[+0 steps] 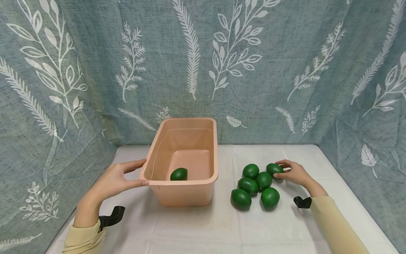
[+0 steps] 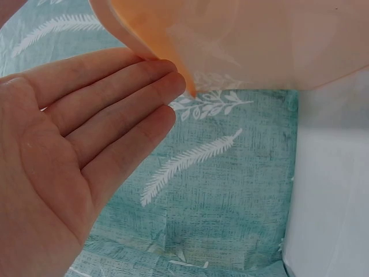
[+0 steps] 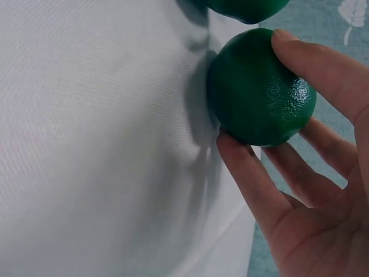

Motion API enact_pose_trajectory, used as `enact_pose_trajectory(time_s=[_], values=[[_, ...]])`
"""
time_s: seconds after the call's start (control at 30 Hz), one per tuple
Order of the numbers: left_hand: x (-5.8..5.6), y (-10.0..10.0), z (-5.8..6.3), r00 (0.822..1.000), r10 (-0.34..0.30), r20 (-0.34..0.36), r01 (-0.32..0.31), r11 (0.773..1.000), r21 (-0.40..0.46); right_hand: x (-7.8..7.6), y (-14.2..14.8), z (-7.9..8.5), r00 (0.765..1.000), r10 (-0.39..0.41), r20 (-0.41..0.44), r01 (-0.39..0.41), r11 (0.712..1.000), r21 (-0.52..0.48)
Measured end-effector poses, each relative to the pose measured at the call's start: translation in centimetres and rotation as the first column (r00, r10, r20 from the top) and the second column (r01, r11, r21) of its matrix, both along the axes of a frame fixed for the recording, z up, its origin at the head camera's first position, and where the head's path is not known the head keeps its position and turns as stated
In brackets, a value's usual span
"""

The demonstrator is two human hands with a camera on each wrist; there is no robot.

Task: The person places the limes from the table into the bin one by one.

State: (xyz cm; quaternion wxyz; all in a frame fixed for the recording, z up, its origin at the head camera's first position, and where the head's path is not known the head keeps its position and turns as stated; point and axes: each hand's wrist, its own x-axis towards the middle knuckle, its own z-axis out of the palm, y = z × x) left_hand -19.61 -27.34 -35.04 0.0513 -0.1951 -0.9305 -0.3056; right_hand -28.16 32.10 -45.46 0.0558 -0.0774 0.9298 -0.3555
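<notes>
My left hand (image 1: pixel 115 180) is at the left near corner of a peach plastic tub (image 1: pixel 187 194), thumb and straight fingers touching its rim. The left wrist view shows the straight fingers (image 2: pixel 115 109) against the tub's wall (image 2: pixel 259 46). One green lime (image 1: pixel 179 174) lies inside the tub. On the right, my right hand (image 1: pixel 296 173) holds a lime (image 1: pixel 274 170) between thumb and fingers at the edge of a group of limes. In the right wrist view the thumb is on one side of this lime (image 3: pixel 259 86) and the fingers on the other.
Several more limes, among them a near one (image 1: pixel 241 198) and a far one (image 1: pixel 251 171), lie together on the white tabletop (image 1: pixel 196 229) right of the tub. Blue-green leaf-patterned cloth (image 1: pixel 158 70) hangs behind and at both sides.
</notes>
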Motion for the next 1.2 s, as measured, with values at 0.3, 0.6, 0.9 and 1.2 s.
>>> enact_pose_trajectory(time_s=[0.3, 0.6, 0.9, 1.2], values=[[0.0, 0.1, 0.0, 1.000, 0.008, 0.007, -0.008, 1.000, 0.001, 0.2, 0.4, 1.3, 1.000, 0.008, -0.018, -0.008, 1.000, 0.006], [0.0, 0.1, 0.1, 1.000, 0.015, 0.008, -0.015, 1.000, -0.003, 0.5, 0.1, 3.4, 1.000, 0.009, -0.027, -0.008, 1.000, 0.023], [0.0, 0.1, 0.0, 1.000, 0.018, 0.010, -0.018, 1.000, -0.005, 0.3, -0.8, 5.7, 0.997, 0.027, -0.077, -0.025, 0.999, 0.028], [-0.1, 0.0, 0.0, 1.000, 0.015, 0.001, -0.015, 1.000, -0.007, -0.3, -2.0, 8.1, 0.996, 0.056, -0.077, -0.053, 0.998, 0.035]])
